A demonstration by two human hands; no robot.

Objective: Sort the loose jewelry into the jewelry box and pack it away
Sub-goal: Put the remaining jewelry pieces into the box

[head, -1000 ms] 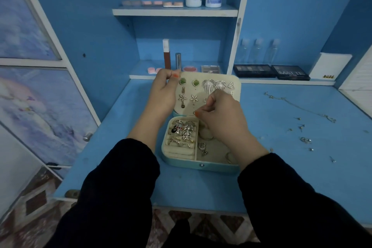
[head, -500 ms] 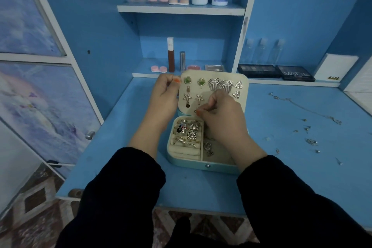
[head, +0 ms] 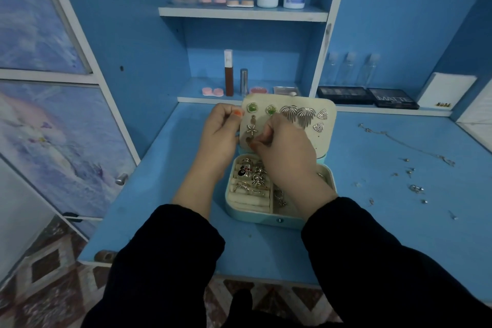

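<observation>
A small teal jewelry box (head: 266,218) stands open on the blue desk, its ring rolls holding several rings (head: 251,177). Its cream earring panel (head: 323,138) stands upright, studded with green, fan-shaped and triangular earrings. My left hand (head: 219,136) pinches the panel's left edge, thumb on the front. My right hand (head: 286,152) is curled in front of the panel's lower left, fingertips pinched at a small earring beside the starfish stud (head: 250,129); the piece itself is barely visible. Loose earrings (head: 415,188) and a thin chain (head: 404,144) lie on the desk to the right.
Behind the box a low shelf holds a lip-gloss tube (head: 228,73), a silver lipstick (head: 244,82) and contact-lens cases. Dark palettes (head: 367,95) and a white box (head: 446,90) sit at the back right. Bottles stand on the upper shelf (head: 242,12). The desk edge (head: 159,266) is near me.
My right hand has shifted slightly left and up along the panel, from its middle toward the starfish stud. My left hand keeps its hold on the panel's edge.
</observation>
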